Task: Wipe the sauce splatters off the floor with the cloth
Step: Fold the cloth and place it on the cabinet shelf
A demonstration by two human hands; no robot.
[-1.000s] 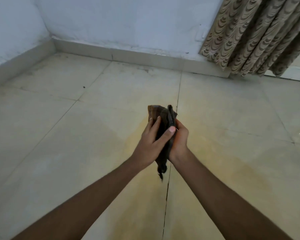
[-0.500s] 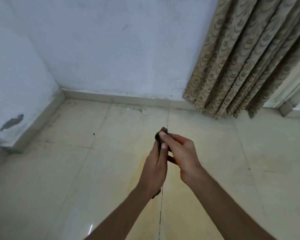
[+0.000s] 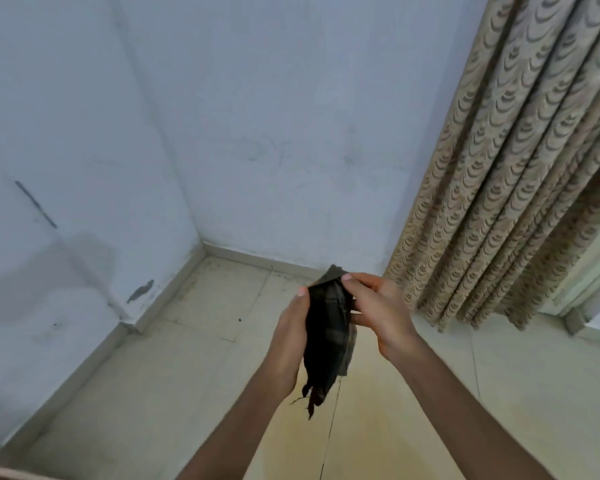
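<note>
Both hands are up in front of the chest with a dark cloth (image 3: 328, 336) sandwiched between them, well off the floor (image 3: 194, 382). The left hand (image 3: 290, 344) is pressed flat-ish along the cloth's left side, fingers wrapped up around it with a fingertip showing at the top edge. The right hand (image 3: 378, 313) is closed on the upper right part, thumb and fingers pinching near the top corner, which pokes up in a little point. The cloth looks folded or bunched, some faint plaid pattern on it, and a frayed tail with loose threads hangs out below the left palm. The floor is pale tile with a yellowish smeary patch under the arms and a dark grout line running through it; can't really pick out distinct splatters. White wall (image 3: 257, 133) corner behind, scuffed on the left side, and a beige patterned curtain (image 3: 513, 174) hanging on the right down to the floor.
</note>
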